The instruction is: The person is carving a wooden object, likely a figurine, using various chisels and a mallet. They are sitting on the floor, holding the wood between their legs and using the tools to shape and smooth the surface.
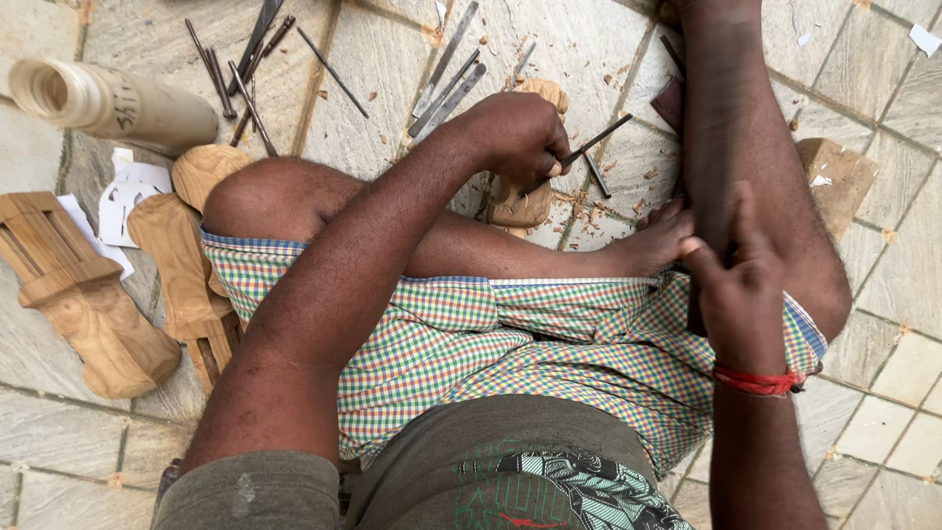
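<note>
I see the left hand (520,132) closed in a fist around a thin dark metal chisel (586,152), its tip angled down against a pale wooden carving (525,201) on the stone floor (608,49), just beyond the shin. The carving is rounded and smooth, with a second knob of it showing above the fist. The right hand (741,290) lies on the right leg, fingers curled and pressed together, thumb out toward the foot; I make out nothing held in it, and a red thread band (756,381) circles its wrist.

Curled wood shavings litter the paving about the carving. Further up lie three flat grey steel tools (446,83) side by side. At upper left a loose scatter of slim dark rods (245,74), roughly seven, though they overlap. To the right sits one squared wooden block (834,177) with a white scrap on it.

Far left: a rolled cream paper tube (108,103) with dark writing on its side, some white paper slips (128,201), and three pale carved figures (93,304) lying flat.
</note>
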